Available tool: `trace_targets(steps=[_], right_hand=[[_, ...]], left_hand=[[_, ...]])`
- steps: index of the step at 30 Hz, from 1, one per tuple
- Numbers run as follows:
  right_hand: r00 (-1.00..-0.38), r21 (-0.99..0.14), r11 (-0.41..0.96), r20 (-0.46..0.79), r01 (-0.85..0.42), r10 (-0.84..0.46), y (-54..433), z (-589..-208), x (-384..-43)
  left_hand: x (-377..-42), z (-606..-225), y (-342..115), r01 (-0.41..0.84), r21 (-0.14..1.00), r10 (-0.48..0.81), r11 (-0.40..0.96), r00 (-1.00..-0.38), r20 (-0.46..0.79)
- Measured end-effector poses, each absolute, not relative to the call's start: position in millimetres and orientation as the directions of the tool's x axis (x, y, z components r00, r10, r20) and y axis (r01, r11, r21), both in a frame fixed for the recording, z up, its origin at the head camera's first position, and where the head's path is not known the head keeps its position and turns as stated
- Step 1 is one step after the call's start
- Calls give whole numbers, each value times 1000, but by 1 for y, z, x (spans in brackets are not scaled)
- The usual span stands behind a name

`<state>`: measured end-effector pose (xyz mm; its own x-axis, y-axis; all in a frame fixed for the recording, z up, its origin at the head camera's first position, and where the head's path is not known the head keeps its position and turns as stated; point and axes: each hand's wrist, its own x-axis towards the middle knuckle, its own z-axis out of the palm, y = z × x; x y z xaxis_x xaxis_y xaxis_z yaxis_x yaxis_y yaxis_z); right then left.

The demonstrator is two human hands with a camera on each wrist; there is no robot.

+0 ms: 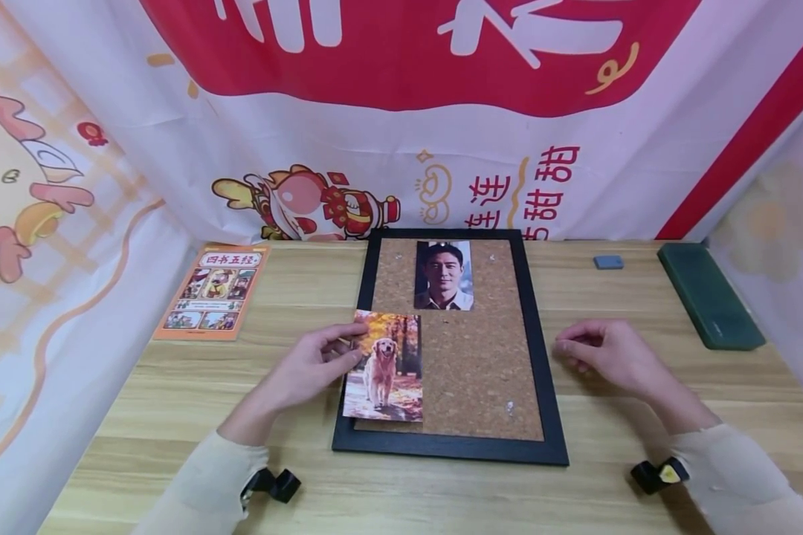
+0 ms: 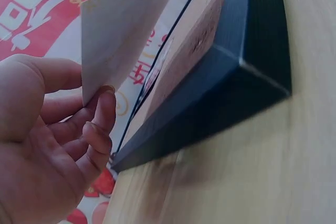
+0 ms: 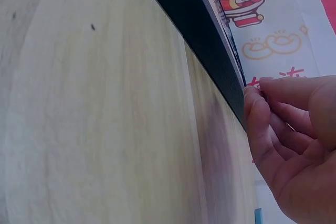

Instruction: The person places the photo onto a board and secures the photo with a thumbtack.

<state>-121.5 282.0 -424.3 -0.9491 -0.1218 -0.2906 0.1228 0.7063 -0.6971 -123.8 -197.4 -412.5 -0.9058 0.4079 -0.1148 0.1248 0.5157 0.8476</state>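
My left hand [image 1: 317, 362] pinches the left edge of a photo of a golden retriever [image 1: 384, 371] among autumn leaves. This photo overlaps the lower left of a black-framed cork board [image 1: 468, 371]; in the left wrist view the photo's pale back [image 2: 118, 32] stands tilted above the frame. Higher on the board is a portrait photo [image 1: 444, 276] with a small pin at its top. My right hand [image 1: 609, 353] is just beyond the board's right edge, fingers curled, thumb and forefinger tips together; I cannot tell whether something tiny is between them. Several clear pins [image 1: 509, 407] are on the cork.
An orange-bordered booklet [image 1: 210, 293] lies at the left of the wooden table [image 1: 294, 475]. Toward the back right are a small blue block [image 1: 608, 261] and a long dark green case [image 1: 711, 297]. A printed cloth [image 1: 375, 141] hangs behind the table and along its sides.
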Motion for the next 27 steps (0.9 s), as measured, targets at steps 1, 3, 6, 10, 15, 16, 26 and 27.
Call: trace_targets(steps=[1,3,6,10,15,16,26,27], right_hand=[[-951,-698,708,-282,112,-127,281,-424,-121],[-955,-701,708,-261,86,-142,280,-424,-120],[-958,-708,704,-235,55,-162,279,-423,-119],[-959,-718,695,-224,41,-174,275,-422,-117],[-958,-735,678,-200,8,-205,271,-423,-117],[-958,-740,673,-193,-1,-213,270,-424,-117],[-958,-784,620,-168,-14,-234,261,-423,-116],[-958,-787,617,-170,-9,-231,260,-423,-117]], left_hand=[[-125,-413,-194,130,849,421,513,-900,-117],[-126,-413,-188,136,849,446,511,-886,-126],[-129,-414,-178,152,856,490,495,-862,-130],[-132,-415,-165,167,864,534,476,-835,-133],[-135,-420,-152,166,864,559,475,-815,-151],[-136,-420,-149,167,863,561,477,-813,-153],[-144,-424,-130,215,840,581,498,-802,-139],[-145,-424,-128,222,834,583,505,-801,-139]])
